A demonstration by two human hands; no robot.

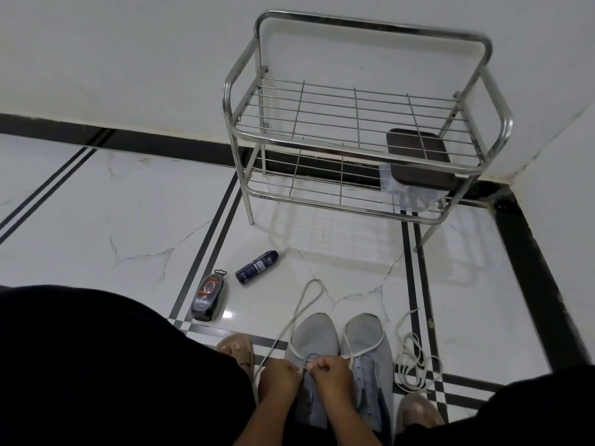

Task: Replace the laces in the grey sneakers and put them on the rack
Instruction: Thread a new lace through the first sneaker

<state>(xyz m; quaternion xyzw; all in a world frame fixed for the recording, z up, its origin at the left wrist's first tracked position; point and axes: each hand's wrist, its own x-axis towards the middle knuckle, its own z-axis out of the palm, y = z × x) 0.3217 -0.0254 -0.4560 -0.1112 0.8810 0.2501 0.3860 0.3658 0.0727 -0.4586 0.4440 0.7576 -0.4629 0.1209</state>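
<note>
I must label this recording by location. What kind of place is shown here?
Probably a home entryway or room corner: a metal shoe rack stands against the wall on a glossy tiled floor, with grey sneakers and a spray can on the floor.

The person wears loose black clothing (96, 365) that fills the lower left of the frame as a broad dark mass and returns at the lower right corner. Both forearms are bare, with no sleeves, watch or rings visible on the hands. On the feet are beige open-toed sandals (240, 349), one at lower centre, the other (418, 410) at lower right.
</note>
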